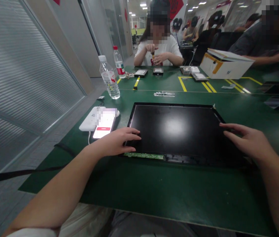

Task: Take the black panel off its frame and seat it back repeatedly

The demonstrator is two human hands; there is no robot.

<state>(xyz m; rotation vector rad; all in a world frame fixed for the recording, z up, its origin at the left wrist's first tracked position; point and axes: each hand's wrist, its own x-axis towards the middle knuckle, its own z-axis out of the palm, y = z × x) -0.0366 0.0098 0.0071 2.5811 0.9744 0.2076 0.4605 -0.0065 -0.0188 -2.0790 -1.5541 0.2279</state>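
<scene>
A black LCD screen panel (179, 128) lies flat on the green table, its dark face up with a bright reflection in the middle. Along its near edge, a narrow green circuit board (144, 156) shows at the left. My left hand (119, 141) is at the panel's left edge, fingers stretched over the border and thumb apart. At the opposite edge is my right hand (249, 141), its fingers extended and the thumb spread below them. Neither hand is wrapped round anything. Whether the right fingertips touch the frame is hard to tell.
Left of the panel, a lit phone (105, 123) leans on a white power strip (90, 120). Two water bottles (110, 80) stand behind. Metal scraps (164, 94) lie beyond the panel. Across the table, a person (159, 49) handles a small object near hard drives (140, 73); a white box (224, 65) stands right.
</scene>
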